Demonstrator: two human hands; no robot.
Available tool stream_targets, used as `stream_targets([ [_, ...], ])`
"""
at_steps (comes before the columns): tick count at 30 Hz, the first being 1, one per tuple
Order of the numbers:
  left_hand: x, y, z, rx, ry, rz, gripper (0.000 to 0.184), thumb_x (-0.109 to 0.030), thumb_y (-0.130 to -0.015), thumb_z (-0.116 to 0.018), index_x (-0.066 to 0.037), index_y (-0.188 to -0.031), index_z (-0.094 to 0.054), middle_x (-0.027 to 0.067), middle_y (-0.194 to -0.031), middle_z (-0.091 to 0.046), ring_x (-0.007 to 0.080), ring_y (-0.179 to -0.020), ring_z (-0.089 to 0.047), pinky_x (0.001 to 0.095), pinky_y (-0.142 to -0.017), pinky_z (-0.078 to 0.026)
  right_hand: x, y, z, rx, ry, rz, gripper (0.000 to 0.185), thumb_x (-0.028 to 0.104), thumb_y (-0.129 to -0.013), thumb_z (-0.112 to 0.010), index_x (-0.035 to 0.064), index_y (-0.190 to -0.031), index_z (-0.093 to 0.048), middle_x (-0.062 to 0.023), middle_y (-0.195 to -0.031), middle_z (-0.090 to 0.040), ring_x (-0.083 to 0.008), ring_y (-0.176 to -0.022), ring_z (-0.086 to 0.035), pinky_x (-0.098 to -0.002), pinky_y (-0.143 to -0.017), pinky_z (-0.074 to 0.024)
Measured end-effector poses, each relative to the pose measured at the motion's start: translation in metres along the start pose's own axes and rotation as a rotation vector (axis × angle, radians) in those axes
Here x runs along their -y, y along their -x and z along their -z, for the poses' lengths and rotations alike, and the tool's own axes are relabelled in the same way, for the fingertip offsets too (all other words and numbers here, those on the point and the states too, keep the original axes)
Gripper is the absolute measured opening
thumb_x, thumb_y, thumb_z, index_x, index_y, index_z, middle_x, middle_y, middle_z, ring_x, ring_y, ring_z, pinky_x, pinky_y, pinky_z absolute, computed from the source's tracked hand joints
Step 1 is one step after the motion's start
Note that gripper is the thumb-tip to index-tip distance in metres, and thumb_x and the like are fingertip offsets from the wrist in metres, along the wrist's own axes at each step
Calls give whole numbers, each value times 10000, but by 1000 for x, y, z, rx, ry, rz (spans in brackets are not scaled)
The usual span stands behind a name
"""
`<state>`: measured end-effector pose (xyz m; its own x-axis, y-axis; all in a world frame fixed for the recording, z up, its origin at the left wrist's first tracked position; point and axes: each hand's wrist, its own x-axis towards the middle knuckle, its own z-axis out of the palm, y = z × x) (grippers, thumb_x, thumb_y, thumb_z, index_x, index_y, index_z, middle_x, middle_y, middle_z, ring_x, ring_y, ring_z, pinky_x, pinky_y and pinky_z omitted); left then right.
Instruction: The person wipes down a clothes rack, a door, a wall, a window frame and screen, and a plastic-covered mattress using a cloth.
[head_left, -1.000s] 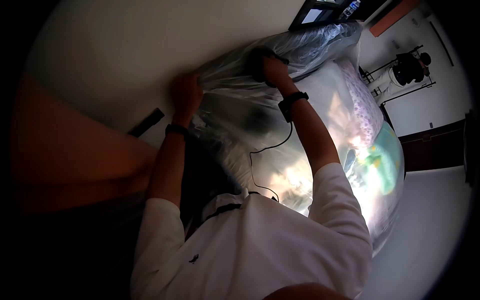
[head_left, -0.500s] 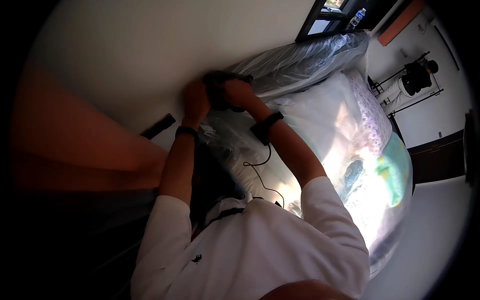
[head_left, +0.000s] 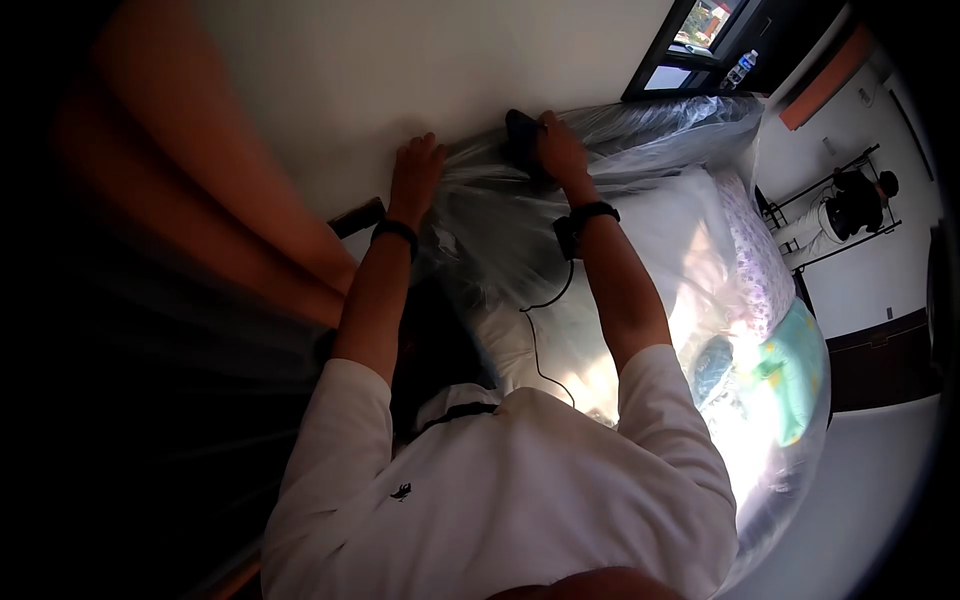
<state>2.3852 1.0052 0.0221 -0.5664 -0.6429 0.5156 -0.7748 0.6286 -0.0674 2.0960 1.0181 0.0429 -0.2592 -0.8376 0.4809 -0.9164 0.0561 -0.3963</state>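
Observation:
My left hand point(head_left: 418, 168) is raised against the pale wall, its fingers apart at the upper corner of a clear plastic sheet point(head_left: 480, 215). Nothing shows in its grasp, though its palm is hidden. To the right, my right hand point(head_left: 563, 152) grips a dark blue-black object point(head_left: 520, 140) over the sheet's top edge at the wall. Shadow hides what kind of thing it is. The sheet hangs in folds below both hands and spreads over a bed point(head_left: 650, 240). Both wrists wear black bands, and a thin black cable point(head_left: 537, 345) trails from the right one.
An orange-brown curtain point(head_left: 190, 150) hangs at left. Beneath the plastic lie a purple-patterned pillow point(head_left: 755, 260) and a green one point(head_left: 797, 375). A water bottle point(head_left: 741, 68) stands by the dark-framed window point(head_left: 690, 50). Another person point(head_left: 855, 205) is near a black rack point(head_left: 820, 180) at right.
My hands have moved apart. The left has let go of the dark object and opened on the wall; the right has carried that object to the right along the sheet's top edge.

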Motion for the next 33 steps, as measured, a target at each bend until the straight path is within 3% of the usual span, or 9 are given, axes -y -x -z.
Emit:
stream_targets([
  [4, 4, 3, -8, 1, 167, -26, 335, 34, -854, -598, -37, -1180, -623, 155, -1209, -577, 347, -1105, -572, 456, -946, -480, 12, 0, 9, -55, -91, -14, 231, 187, -932, -506, 123, -1153, -523, -201, -1060, -635, -415, -944, -643, -553, -779, -511],
  [6, 3, 6, -30, -26, 182, -78, 215, -68, -843, -599, -20, -1050, -631, 170, -1009, -613, 340, -983, -600, 460, -853, -495, 23, 12, -2, 27, -125, 293, 227, 188, -926, -506, 129, -1136, -567, -181, -1104, -641, -393, -970, -645, -528, -799, -516],
  [9, -2, 13, -13, -28, 230, -54, 161, -105, -883, -589, 2, -990, -646, 171, -920, -638, 356, -908, -624, 472, -838, -513, 28, 36, -19, 309, 89, 217, 268, 189, -913, -512, 156, -1160, -610, -163, -1131, -644, -376, -988, -649, -507, -810, -525],
  [13, 2, 11, -24, 12, 175, 35, 210, -191, -919, -592, 0, -986, -645, 180, -959, -642, 352, -930, -622, 458, -864, -516, -18, 37, -31, 106, 55, 11, 355, 180, -902, -517, 211, -1241, -618, -160, -1150, -638, -381, -989, -658, -532, -814, -532],
  [15, -14, 0, 12, 408, 170, 122, 478, -338, -939, -566, 26, -1248, -600, 215, -1153, -641, 365, -1061, -612, 466, -974, -479, -36, 25, -21, 157, 94, -40, 365, 189, -901, -524, 213, -1254, -617, -167, -1181, -630, -391, -997, -658, -533, -836, -528],
  [22, -36, -4, -31, 391, -359, 103, 1025, -789, -835, -471, 112, -1323, -511, 232, -1321, -553, 335, -1217, -517, 442, -1044, -366, -26, -3, -49, 245, -9, -135, 466, 175, -838, -528, 153, -1294, -624, -223, -1200, -651, -399, -1109, -623, -499, -961, -491],
  [23, -43, 0, -31, 264, -507, 47, 953, -771, -834, -495, 82, -1252, -579, 207, -1239, -581, 312, -1145, -538, 404, -1011, -363, 9, 11, -43, 237, -68, -55, 393, 189, -839, -538, 106, -1199, -671, -223, -1158, -663, -404, -1068, -635, -501, -917, -512],
  [25, -61, -3, -6, 430, -634, 31, 759, -697, -848, -529, 9, -1098, -655, 142, -1041, -588, 285, -1026, -545, 395, -932, -365, 56, 44, -66, 237, -115, 118, 290, 185, -840, -542, 66, -1052, -700, -219, -1112, -662, -411, -998, -647, -505, -838, -537],
  [33, -49, 6, -37, 307, -419, 154, 817, -629, -827, -606, 59, -1262, -536, 213, -1224, -548, 350, -1207, -478, 481, -1090, -300, 2, 21, -32, 204, 91, -136, 406, 167, -851, -499, 191, -1218, -672, -190, -1125, -673, -412, -1025, -650, -515, -884, -522],
])
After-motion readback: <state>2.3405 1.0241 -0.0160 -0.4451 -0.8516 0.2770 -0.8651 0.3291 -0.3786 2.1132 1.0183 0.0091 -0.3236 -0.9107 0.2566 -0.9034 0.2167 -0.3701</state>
